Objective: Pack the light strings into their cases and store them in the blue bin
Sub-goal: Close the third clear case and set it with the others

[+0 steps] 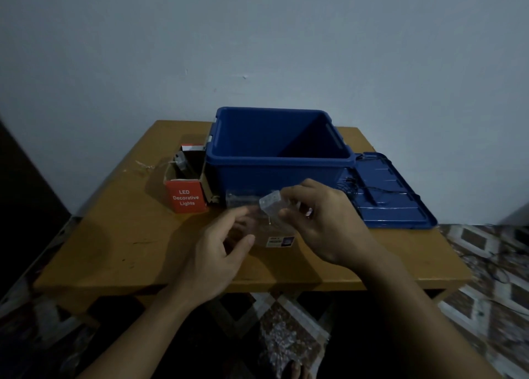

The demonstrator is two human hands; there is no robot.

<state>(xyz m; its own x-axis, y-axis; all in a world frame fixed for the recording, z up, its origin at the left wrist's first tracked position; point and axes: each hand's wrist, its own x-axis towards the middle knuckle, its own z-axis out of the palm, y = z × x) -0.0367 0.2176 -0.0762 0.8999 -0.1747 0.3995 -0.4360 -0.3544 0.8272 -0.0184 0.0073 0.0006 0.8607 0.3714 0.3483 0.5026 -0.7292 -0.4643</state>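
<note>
An open blue bin (229,161) stands at the back of a wooden table (120,235). In front of it my right hand (323,221) pinches a small clear plastic battery box (270,205) of a light string. My left hand (220,247) holds a transparent plastic case (243,204) with a small label at its lower edge. A red cardboard case (186,195) marked "LED Decorative Lights" lies open left of the bin, with a light string's parts (179,161) inside. A dark light string (363,189) lies on the blue lid (400,204) to the right.
A thin pale wire (144,165) trails on the table left of the red case. A pale wall rises behind the table. Patterned floor covering (492,264) and cables show to the right and below the table's front edge.
</note>
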